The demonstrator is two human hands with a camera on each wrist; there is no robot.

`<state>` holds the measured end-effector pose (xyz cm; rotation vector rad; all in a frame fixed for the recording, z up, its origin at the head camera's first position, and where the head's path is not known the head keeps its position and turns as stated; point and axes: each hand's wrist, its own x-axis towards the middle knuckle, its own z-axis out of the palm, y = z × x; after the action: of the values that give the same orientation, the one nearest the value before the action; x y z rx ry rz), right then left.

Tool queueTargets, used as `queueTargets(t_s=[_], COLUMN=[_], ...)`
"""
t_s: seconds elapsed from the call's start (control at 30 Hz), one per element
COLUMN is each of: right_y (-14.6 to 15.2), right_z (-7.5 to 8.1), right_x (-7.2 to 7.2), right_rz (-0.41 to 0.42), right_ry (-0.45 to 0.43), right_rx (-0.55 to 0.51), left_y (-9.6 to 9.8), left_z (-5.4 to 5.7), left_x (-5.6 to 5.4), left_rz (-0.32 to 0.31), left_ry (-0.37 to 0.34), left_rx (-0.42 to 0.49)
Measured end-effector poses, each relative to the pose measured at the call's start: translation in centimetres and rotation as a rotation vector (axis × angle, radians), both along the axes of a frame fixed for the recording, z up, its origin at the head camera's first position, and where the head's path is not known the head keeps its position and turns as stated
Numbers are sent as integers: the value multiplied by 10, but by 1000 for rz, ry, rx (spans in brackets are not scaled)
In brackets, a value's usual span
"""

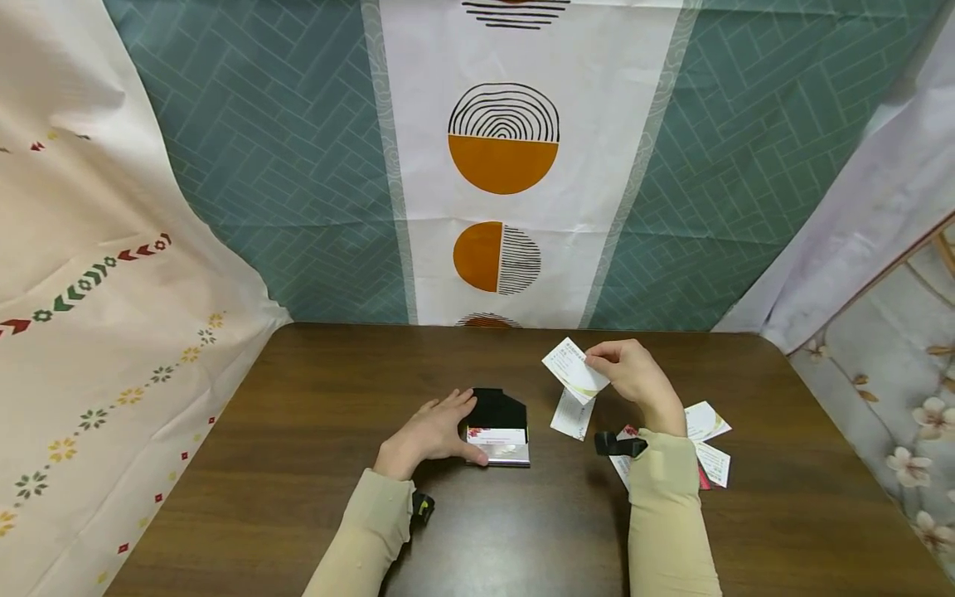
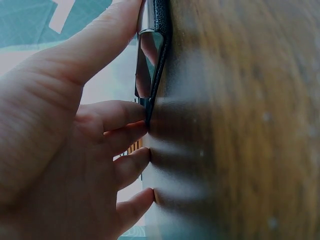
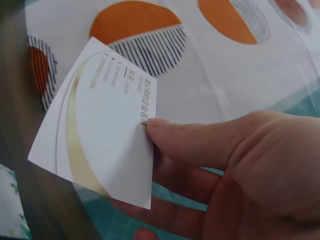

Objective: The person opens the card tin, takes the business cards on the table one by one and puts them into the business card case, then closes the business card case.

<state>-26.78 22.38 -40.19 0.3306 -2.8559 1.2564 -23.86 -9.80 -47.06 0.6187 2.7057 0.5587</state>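
A business card case (image 1: 508,452) lies on the table with its black lid folded back. In its silver tray is a white card (image 1: 496,436) with a red floral print. My left hand (image 1: 434,435) spreads along the case's left side. Its thumb rests on the metal front, and the other fingertips touch the lid edge and table. My right hand (image 1: 634,377) pinches a white business card (image 3: 107,130) with a yellow-green curve by one edge, thumb on the printed face. Below that card, another business card (image 1: 573,414) lies on the table.
Several business cards (image 1: 712,464) lie fanned on the table at right, partly hidden by the right forearm. Some red shows among them. The brown wooden table (image 1: 298,464) ends at a patterned cloth (image 1: 507,274) hanging behind it.
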Motion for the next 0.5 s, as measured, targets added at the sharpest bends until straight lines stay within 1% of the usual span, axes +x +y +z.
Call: queueTargets(t_s=[0.13, 0.33, 0.5], right_y=[-16, -38, -53], right_z=[-1, -6, -9], right_x=[-3, -4, -5], right_rz=[42, 110, 155], right_ry=[-17, -25, -35], right_rx=[13, 76, 110], left_y=[-2, -1, 0], left_z=[0, 1, 0], left_x=[0, 1, 1], left_rz=[-6, 6, 5], left_ry=[18, 8, 14], left_rx=[-4, 11, 12])
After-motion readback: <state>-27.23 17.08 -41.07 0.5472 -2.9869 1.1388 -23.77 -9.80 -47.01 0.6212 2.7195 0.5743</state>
